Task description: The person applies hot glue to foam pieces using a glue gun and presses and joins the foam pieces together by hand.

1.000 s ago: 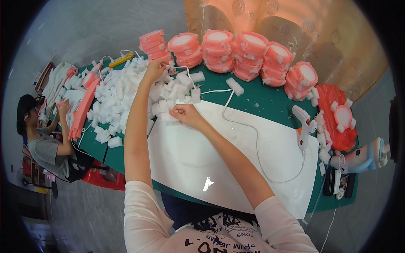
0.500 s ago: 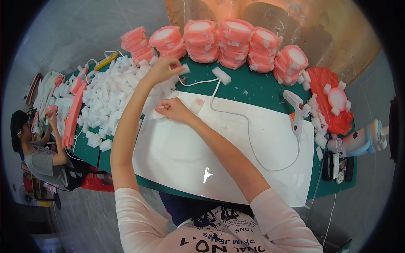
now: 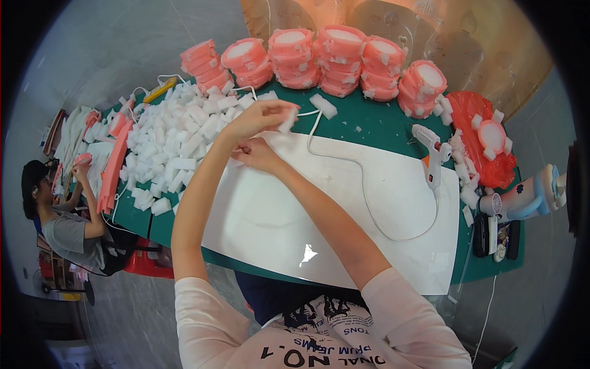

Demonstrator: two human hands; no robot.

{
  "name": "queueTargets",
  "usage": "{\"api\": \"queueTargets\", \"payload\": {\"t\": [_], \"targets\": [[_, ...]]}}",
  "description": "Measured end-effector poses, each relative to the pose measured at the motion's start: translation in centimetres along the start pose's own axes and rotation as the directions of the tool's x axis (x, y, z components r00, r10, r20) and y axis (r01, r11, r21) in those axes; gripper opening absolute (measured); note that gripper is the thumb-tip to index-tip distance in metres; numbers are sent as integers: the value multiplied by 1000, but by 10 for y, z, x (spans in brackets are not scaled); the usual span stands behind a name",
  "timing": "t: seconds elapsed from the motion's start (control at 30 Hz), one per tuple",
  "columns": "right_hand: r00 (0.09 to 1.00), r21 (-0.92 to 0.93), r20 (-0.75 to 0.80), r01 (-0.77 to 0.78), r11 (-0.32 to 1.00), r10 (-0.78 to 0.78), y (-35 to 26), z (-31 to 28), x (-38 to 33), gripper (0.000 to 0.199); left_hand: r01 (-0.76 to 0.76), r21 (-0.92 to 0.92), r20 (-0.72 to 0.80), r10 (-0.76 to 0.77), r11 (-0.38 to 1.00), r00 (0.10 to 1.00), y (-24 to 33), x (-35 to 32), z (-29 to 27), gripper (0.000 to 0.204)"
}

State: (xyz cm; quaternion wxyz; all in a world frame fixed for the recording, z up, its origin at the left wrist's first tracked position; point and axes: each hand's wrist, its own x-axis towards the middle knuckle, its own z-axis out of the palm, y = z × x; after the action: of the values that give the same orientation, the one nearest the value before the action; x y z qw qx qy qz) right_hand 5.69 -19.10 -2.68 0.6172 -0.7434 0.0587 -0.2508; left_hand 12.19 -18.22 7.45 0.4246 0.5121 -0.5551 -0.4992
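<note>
My left hand (image 3: 263,118) reaches over the far left edge of the white board (image 3: 276,227), its fingers closed on a small white foam block (image 3: 287,122). Just below it, my right hand (image 3: 257,155) is closed in a pinch at the board's left edge. What its fingertips hold, if anything, is hidden. Beside both hands spreads a heap of white foam blocks (image 3: 175,123). One loose foam block (image 3: 324,106) lies on the green table past my left hand, over a white cable.
Stacks of pink-and-white foam rounds (image 3: 340,55) line the far edge. A white glue gun (image 3: 431,154) stands at the right, its cable curving across the board. Beyond are a red plastic bag (image 3: 476,150) and a tumbler (image 3: 522,200). A co-worker (image 3: 70,227) sits at left.
My left hand has moved right and down, closer to my right hand. The foam block that lay on the board beside my right wrist no longer shows there.
</note>
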Motion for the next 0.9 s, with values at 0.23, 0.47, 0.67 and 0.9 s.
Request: {"api": "queueTargets", "payload": {"t": [0.23, 0.47, 0.67, 0.9], "targets": [[982, 149, -25, -179, 973, 185, -13, -4, -4, 22, -381, -512, -263, 282, 770, 923, 10, -50, 20, 49], [958, 465, 58, -276, 841, 282, -54, -44, -83, 35, -425, -370, -485, 218, 826, 847, 12, -88, 67, 34], [966, -78, -195, -187, 979, 169, -117, -105, -201, 26, -386, -91, -391, 324, 918, 862, 10, -74, 149, 18], [935, -448, -354, -156, 881, -15, -144, -108, -246, 23, -385, 37, -365, 371, 922, 854, 15, -60, 226, 14]]}}
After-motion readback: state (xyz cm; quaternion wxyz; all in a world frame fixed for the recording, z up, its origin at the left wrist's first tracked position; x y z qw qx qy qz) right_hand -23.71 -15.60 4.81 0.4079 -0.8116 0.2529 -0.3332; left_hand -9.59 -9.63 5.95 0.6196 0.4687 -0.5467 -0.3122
